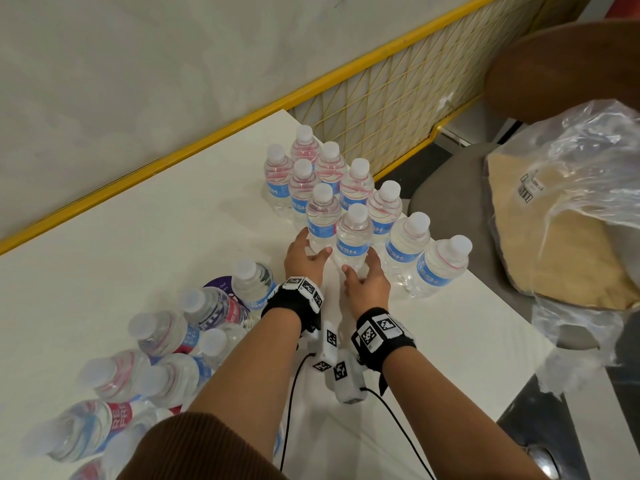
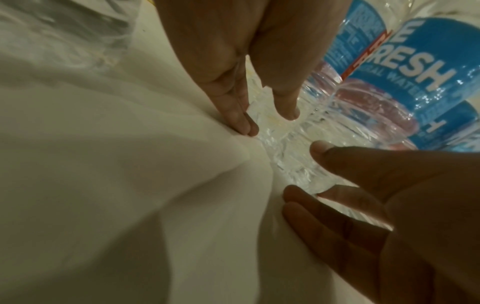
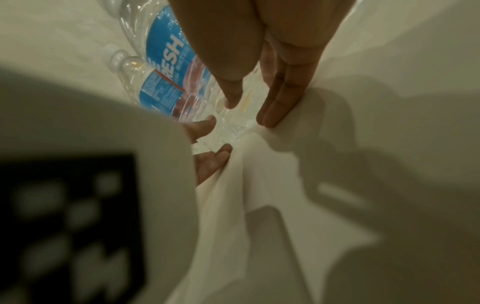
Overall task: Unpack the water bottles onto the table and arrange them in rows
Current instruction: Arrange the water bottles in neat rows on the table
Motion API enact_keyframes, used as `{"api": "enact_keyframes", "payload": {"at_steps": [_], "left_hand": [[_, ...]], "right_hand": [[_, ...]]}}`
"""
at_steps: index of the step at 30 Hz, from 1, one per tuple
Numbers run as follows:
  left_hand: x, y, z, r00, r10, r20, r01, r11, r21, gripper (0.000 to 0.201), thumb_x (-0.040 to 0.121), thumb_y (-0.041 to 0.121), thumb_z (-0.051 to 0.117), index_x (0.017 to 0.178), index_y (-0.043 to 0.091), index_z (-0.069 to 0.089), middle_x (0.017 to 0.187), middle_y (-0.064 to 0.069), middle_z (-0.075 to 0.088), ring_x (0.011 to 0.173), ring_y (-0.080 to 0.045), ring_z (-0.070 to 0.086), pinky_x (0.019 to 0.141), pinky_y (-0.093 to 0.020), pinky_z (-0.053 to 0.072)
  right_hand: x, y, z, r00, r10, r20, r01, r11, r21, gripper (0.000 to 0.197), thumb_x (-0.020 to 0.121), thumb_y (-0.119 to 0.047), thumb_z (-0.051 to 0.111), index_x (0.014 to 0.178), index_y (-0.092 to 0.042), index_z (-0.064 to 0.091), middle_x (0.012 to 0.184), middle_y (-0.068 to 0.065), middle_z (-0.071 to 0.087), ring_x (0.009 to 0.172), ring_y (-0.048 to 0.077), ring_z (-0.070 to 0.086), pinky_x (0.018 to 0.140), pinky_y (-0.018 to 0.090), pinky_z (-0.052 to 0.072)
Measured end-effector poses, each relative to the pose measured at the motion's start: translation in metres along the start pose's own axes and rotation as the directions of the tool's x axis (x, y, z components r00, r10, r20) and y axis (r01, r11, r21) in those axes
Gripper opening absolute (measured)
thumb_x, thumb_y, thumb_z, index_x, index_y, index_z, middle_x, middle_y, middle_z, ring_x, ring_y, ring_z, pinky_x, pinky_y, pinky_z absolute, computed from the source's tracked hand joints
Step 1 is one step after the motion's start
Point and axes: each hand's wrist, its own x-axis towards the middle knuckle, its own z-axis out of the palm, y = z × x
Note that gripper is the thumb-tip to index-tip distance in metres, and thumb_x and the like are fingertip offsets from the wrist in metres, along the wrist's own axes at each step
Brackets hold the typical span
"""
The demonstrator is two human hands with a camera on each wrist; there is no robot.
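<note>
Several clear water bottles with blue labels and white caps stand upright in rows (image 1: 346, 188) on the white table (image 1: 156, 220). My left hand (image 1: 311, 249) has straight fingers and thumb on either side of the base of one front bottle (image 1: 323, 216). Beside it, my right hand (image 1: 360, 266) flanks the base of the neighbouring bottle (image 1: 354, 237) the same way. In the left wrist view, my left hand (image 2: 270, 121) touches a clear bottle base (image 2: 280, 144). The right wrist view has my right hand (image 3: 250, 111) against a bottle base (image 3: 233, 123).
A heap of bottles lying on their sides (image 1: 156, 358) fills the near left of the table, over a purple wrapper (image 1: 218, 285). The table's right edge (image 1: 491, 299) is close to the rows. A chair with a plastic bag (image 1: 571, 220) stands beyond it. A yellow mesh fence (image 1: 398, 109) runs behind.
</note>
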Motion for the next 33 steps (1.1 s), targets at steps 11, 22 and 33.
{"api": "enact_keyframes", "payload": {"at_steps": [11,22,33], "left_hand": [[-0.011,0.021,-0.005,0.977,-0.142,0.160,0.094,0.957,0.273,0.076,0.080,0.018,0.072,0.142,0.003,0.030,0.139,-0.016,0.047,0.129,-0.031,0.046,0.107,-0.040,0.038],[-0.110,0.090,-0.076,0.877,-0.125,0.465,-0.129,0.869,0.477,0.051,0.085,0.021,0.069,0.129,0.003,0.050,0.128,-0.018,0.058,0.119,-0.031,0.057,0.100,-0.036,0.046],[-0.192,0.066,-0.190,0.871,-0.098,0.482,-0.337,0.595,0.730,0.052,0.085,0.035,0.067,0.130,0.015,0.053,0.135,-0.005,0.052,0.122,-0.022,0.051,0.099,-0.028,0.039]], "right_hand": [[-0.031,-0.002,-0.037,0.997,-0.041,0.065,0.049,0.990,-0.129,0.031,0.088,-0.018,0.061,0.118,-0.015,0.054,0.116,0.007,0.058,0.085,0.018,0.060,0.081,0.026,0.045],[-0.145,0.006,-0.067,0.864,-0.111,0.491,0.291,0.906,-0.308,0.014,0.083,-0.008,0.059,0.087,-0.021,0.062,0.083,-0.001,0.065,0.078,0.017,0.061,0.064,0.013,0.041],[-0.258,0.005,-0.035,0.573,0.001,0.820,0.474,0.815,-0.332,0.038,0.080,-0.025,0.071,0.115,-0.021,0.058,0.116,-0.003,0.061,0.100,0.013,0.059,0.080,0.020,0.045]]}}
